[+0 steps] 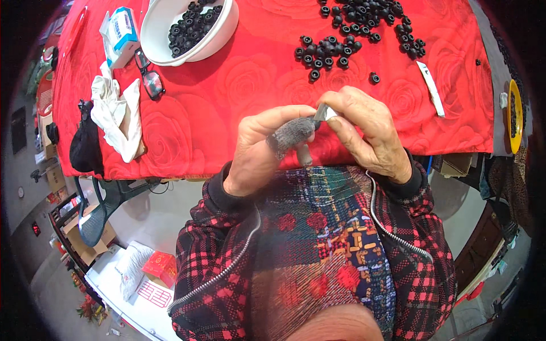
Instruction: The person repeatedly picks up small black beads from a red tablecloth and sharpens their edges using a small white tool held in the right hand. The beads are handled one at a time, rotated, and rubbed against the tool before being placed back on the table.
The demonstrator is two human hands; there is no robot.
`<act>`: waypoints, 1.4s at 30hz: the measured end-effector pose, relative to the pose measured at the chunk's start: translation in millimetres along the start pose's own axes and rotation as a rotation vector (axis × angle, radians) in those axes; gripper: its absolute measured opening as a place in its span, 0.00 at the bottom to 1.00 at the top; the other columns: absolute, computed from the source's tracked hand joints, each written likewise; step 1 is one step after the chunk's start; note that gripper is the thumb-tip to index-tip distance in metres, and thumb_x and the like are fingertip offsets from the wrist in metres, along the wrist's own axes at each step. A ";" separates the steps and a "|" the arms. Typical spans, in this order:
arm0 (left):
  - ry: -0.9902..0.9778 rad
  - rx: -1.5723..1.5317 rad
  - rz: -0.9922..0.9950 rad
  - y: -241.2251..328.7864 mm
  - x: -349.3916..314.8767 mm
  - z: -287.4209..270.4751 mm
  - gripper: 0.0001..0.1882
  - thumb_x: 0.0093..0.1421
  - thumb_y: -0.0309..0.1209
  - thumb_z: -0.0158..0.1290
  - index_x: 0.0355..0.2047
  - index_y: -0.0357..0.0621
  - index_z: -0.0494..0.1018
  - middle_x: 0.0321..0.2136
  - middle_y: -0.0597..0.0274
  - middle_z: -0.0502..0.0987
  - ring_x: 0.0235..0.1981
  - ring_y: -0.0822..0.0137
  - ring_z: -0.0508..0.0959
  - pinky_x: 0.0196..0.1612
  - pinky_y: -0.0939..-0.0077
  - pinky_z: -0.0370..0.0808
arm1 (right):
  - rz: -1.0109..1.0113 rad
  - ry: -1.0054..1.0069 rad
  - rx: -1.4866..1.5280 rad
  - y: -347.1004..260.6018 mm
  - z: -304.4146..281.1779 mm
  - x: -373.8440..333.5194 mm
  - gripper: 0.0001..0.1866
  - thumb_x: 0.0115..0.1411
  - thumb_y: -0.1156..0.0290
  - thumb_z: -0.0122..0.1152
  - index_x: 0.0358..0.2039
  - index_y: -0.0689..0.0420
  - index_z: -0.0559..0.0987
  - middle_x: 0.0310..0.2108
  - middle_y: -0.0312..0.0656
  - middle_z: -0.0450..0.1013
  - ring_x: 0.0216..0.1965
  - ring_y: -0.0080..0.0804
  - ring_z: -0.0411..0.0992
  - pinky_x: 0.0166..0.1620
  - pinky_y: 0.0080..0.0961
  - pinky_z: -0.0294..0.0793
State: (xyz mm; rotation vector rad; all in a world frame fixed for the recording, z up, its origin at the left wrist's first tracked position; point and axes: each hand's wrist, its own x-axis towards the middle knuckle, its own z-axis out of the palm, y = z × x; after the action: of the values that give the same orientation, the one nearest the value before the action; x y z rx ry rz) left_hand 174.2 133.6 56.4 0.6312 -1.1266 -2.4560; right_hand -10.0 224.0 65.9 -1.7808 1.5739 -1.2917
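In front of my chest, both hands meet over the near edge of the table. My right hand [372, 136] pinches a small, flat metal blade [325, 112] between thumb and fingertips. Closed beside it, my left hand [253, 145] wears a grey knitted finger sleeve [293, 135] and another covering on a lower fingertip. A small black part [317, 123] shows at the left fingertips, right against the blade; most of it is hidden by the fingers. Several round black parts [327, 51] with holes lie loose beyond my hands.
A red rose-patterned cloth [227, 116] covers the table. At the far left, a white basin [227, 37] contains more black parts. Glasses [152, 82], a tissue pack [120, 37], white gloves [116, 111] and a black cloth item [85, 142] lie left. A white strip [430, 89] lies right, near a yellow tray [516, 139].
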 end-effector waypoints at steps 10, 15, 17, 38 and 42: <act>0.058 -0.004 -0.048 -1.6 9.0 0.8 0.14 0.62 0.28 0.51 0.45 0.33 0.74 0.30 0.58 0.77 0.23 0.71 0.76 0.26 0.80 0.73 | 0.016 -0.028 0.045 16.6 -2.4 3.0 0.12 0.53 0.78 0.58 0.39 0.64 0.74 0.28 0.48 0.70 0.29 0.47 0.70 0.32 0.35 0.69; 0.092 -0.057 -0.049 -3.9 12.2 2.4 0.14 0.62 0.28 0.51 0.45 0.32 0.74 0.30 0.58 0.77 0.24 0.72 0.76 0.26 0.80 0.73 | 0.024 -0.049 0.088 22.3 -4.5 5.1 0.11 0.53 0.77 0.57 0.39 0.64 0.74 0.27 0.48 0.69 0.28 0.46 0.70 0.31 0.34 0.69; 0.109 -0.118 -0.044 -3.5 13.7 0.0 0.14 0.62 0.28 0.51 0.45 0.32 0.74 0.30 0.59 0.77 0.23 0.73 0.75 0.26 0.80 0.73 | 0.043 -0.109 0.179 22.1 -4.3 5.4 0.10 0.53 0.77 0.57 0.38 0.64 0.74 0.26 0.48 0.69 0.28 0.46 0.70 0.31 0.35 0.69; 0.096 -0.107 -0.009 -3.6 18.5 2.1 0.15 0.64 0.30 0.49 0.46 0.33 0.72 0.29 0.63 0.74 0.25 0.76 0.73 0.24 0.81 0.73 | -0.260 0.132 -0.202 9.5 6.9 12.1 0.25 0.40 0.74 0.65 0.43 0.61 0.76 0.24 0.39 0.69 0.21 0.36 0.64 0.24 0.30 0.65; 0.147 -0.181 0.057 -2.3 20.2 0.8 0.15 0.64 0.30 0.49 0.47 0.32 0.72 0.29 0.62 0.75 0.24 0.75 0.73 0.25 0.80 0.74 | -0.240 0.035 -0.184 2.3 2.5 5.0 0.24 0.42 0.75 0.64 0.44 0.62 0.75 0.25 0.41 0.69 0.22 0.38 0.66 0.26 0.32 0.66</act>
State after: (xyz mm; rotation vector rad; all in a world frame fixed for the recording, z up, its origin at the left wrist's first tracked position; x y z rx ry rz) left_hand 156.6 125.5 50.2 0.7004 -0.8433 -2.3861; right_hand -9.5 218.1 64.6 -2.1272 1.5795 -1.3254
